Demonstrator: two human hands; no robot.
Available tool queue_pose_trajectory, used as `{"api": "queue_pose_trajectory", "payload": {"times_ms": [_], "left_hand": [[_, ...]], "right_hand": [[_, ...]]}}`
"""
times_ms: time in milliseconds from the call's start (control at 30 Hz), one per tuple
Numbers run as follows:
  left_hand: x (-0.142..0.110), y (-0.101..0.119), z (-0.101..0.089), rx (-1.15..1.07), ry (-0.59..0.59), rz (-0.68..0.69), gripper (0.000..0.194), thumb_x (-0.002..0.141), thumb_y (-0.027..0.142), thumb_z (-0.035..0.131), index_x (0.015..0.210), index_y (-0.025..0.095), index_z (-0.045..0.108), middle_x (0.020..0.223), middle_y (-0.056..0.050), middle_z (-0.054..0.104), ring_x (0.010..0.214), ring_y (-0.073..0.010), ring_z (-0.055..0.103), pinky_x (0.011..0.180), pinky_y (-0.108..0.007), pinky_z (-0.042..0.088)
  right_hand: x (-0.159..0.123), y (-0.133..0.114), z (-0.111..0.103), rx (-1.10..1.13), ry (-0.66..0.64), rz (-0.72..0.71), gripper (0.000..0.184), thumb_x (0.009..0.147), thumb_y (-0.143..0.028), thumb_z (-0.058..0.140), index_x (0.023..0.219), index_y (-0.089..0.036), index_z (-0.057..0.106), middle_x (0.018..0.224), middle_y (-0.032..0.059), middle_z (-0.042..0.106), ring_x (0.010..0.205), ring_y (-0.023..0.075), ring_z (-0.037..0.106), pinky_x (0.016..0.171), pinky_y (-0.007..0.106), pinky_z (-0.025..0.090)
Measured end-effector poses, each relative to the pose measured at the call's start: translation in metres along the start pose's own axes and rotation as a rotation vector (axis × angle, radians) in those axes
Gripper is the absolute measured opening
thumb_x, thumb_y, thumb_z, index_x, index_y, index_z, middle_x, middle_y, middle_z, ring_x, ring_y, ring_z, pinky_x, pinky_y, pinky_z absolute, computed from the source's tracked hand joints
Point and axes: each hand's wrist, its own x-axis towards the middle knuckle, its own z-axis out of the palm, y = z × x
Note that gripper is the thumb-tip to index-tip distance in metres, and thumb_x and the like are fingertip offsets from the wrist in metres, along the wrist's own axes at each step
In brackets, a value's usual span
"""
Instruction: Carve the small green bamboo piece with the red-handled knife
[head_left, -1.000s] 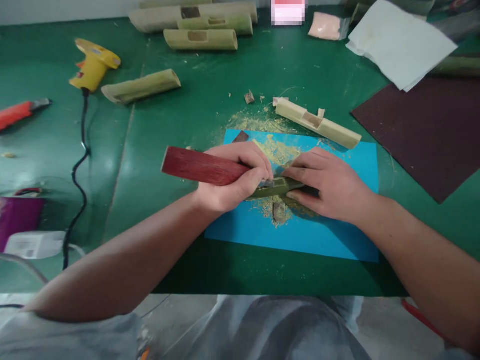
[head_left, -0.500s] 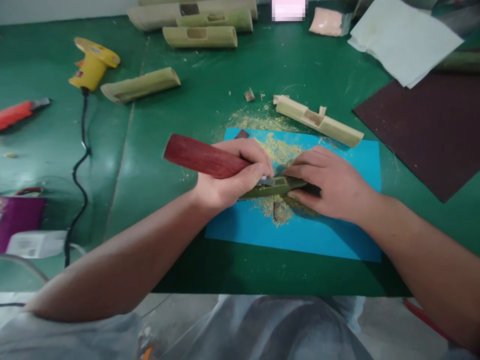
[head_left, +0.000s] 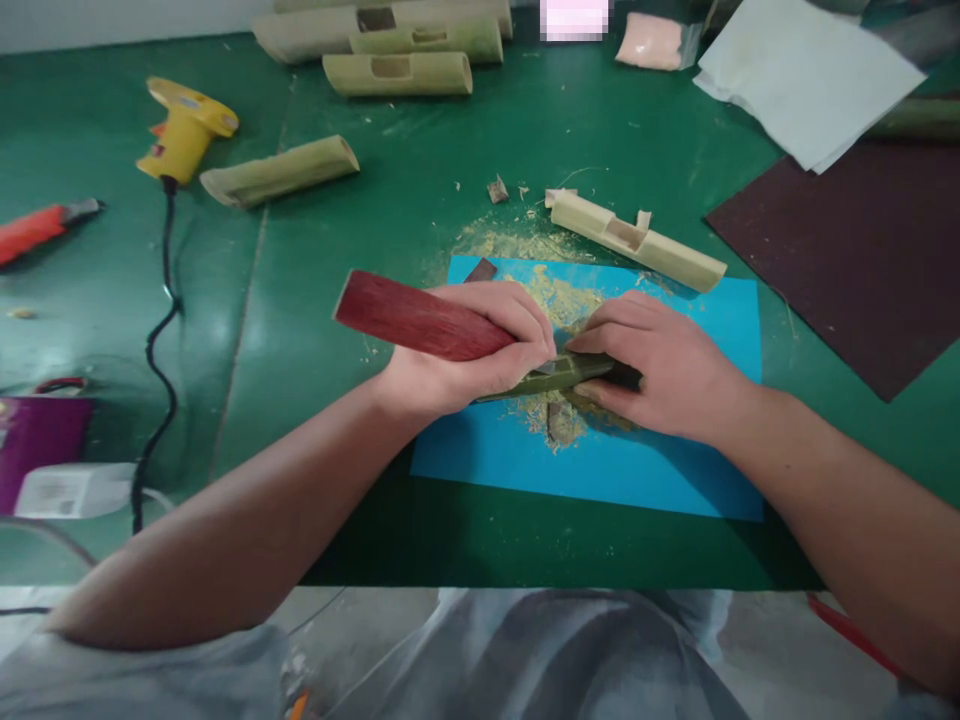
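My left hand (head_left: pixel 480 345) is closed around the thick red wooden handle of a carving knife (head_left: pixel 420 318). Only a small bit of its metal blade shows past the fingers, against a green bamboo piece (head_left: pixel 559 376) with a notch cut in its top. The far end of that bamboo is pinched between the thumb and fingers of my right hand (head_left: pixel 652 365), which covers part of it. Beneath both hands lies a blue sheet (head_left: pixel 675 485), strewn with yellowish shavings (head_left: pixel 559 295). A pale split bamboo piece (head_left: pixel 667 255) with a rectangular opening rests across the sheet's back edge.
Several cut bamboo tubes (head_left: pixel 435 75) lie at the back, and another bamboo tube (head_left: pixel 285 172) is nearer. On the left are a yellow corded tool (head_left: pixel 184 130), an orange-handled tool (head_left: pixel 37 232) and a purple box (head_left: pixel 45 440). White paper (head_left: pixel 802 80) overlaps a dark brown sheet (head_left: pixel 847 270) at right.
My left hand and the carving knife have slid slightly to the right along the bamboo, closer to my right hand. Less of the blade shows. My right hand stays in place.
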Motion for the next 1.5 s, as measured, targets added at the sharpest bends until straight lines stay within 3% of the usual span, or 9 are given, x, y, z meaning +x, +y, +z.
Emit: {"api": "queue_pose_trajectory", "payload": {"times_ms": [200,433,800,1200,1500], "left_hand": [[-0.0017,-0.0002,0.0064,-0.053,0.015,-0.069,0.007,0.084,0.020,0.079,0.079,0.025,0.077,0.083,-0.003,0.080,0.074,-0.0183,0.075,0.070,-0.032,0.062],[-0.0029,-0.0018,0.0062,-0.075,0.096,0.021,0.014,0.088,0.015,0.073,0.075,0.022,0.075,0.077,-0.003,0.076,0.067,-0.0144,0.070,0.064,-0.029,0.059],[-0.0004,-0.0012,0.0057,-0.038,0.051,0.128,0.013,0.087,0.017,0.073,0.075,0.018,0.074,0.076,-0.004,0.077,0.067,-0.0127,0.073,0.063,-0.024,0.058],[-0.0038,-0.0009,0.0038,0.017,0.033,-0.002,0.009,0.084,0.019,0.076,0.081,0.027,0.079,0.085,-0.002,0.080,0.072,-0.0188,0.075,0.069,-0.034,0.063],[0.0016,0.0045,0.0038,0.059,0.009,0.075,0.005,0.084,0.022,0.080,0.088,0.024,0.080,0.087,-0.004,0.081,0.080,-0.0176,0.076,0.077,-0.029,0.062]], "right_hand": [[0.0002,-0.0001,0.0014,0.017,0.009,0.001,0.015,0.094,-0.030,0.065,0.103,-0.021,0.072,0.105,0.0109,0.074,0.099,0.0292,0.067,0.088,0.046,0.050],[0.0002,-0.0007,-0.0006,0.030,-0.001,0.018,0.015,0.093,-0.029,0.066,0.105,-0.022,0.072,0.105,0.0099,0.074,0.099,0.0290,0.067,0.087,0.045,0.050],[0.0005,-0.0004,-0.0009,0.027,0.001,0.005,0.017,0.094,-0.030,0.064,0.105,-0.020,0.072,0.104,0.0114,0.074,0.099,0.0291,0.067,0.087,0.045,0.050],[0.0004,0.0009,0.0020,0.023,0.028,-0.014,0.015,0.094,-0.030,0.064,0.102,-0.021,0.072,0.103,0.0109,0.074,0.098,0.0287,0.067,0.087,0.045,0.050],[0.0011,-0.0014,0.0007,0.026,0.012,0.027,0.011,0.090,-0.030,0.066,0.098,-0.022,0.070,0.099,0.0093,0.073,0.096,0.0282,0.065,0.086,0.044,0.048]]}}
